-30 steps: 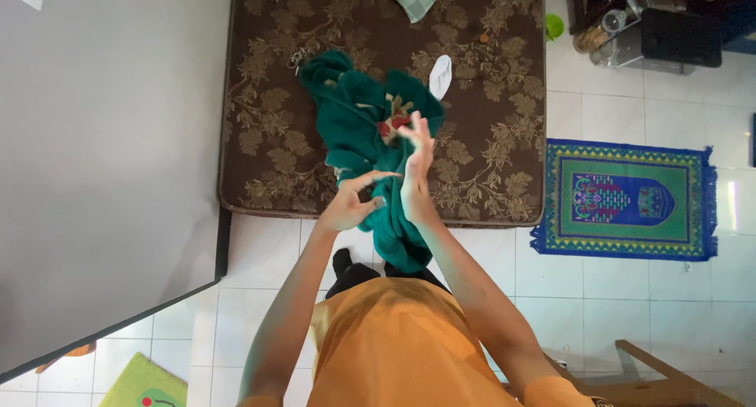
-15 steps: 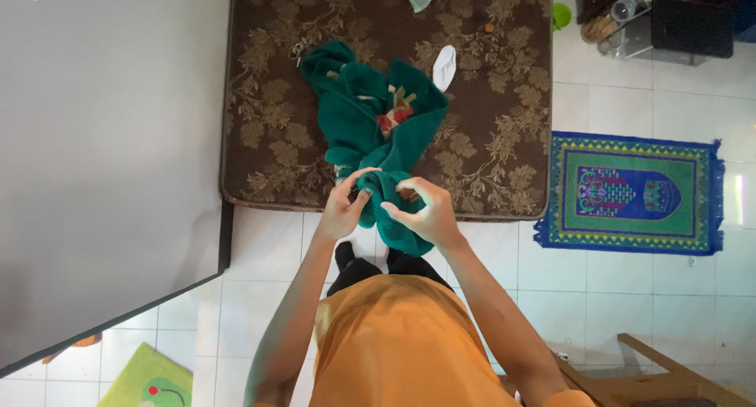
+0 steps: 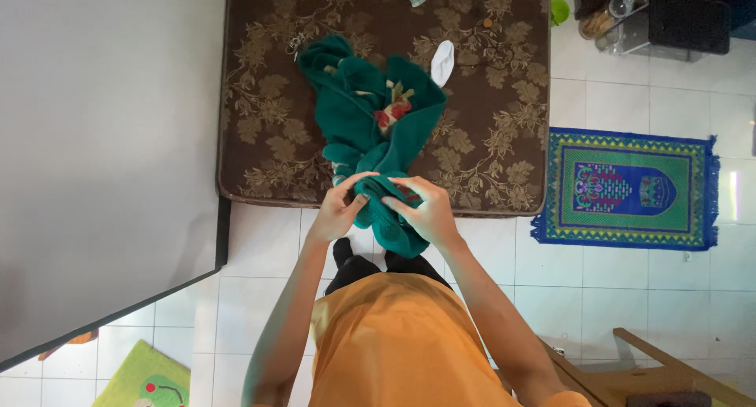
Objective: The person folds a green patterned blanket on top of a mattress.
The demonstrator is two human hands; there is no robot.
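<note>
A dark green garment [image 3: 370, 123] with a red and cream motif is lying on a brown mattress [image 3: 488, 100] patterned with tan leaves. At right, a green, blue and yellow mat [image 3: 626, 188] is showing. An orange shirt [image 3: 402, 344] is filling the lower centre.

Both arms reach straight out ahead, elbows tucked in near the body, forearms angling in so the hands meet in the middle. Left hand [image 3: 339, 210] is curled with fingers folded in, thumb pointing toward the other hand. Right hand [image 3: 425, 212] is curled too, knuckles up, fingers bent inward. Fingertips nearly touch, each in a closed grip.
</note>
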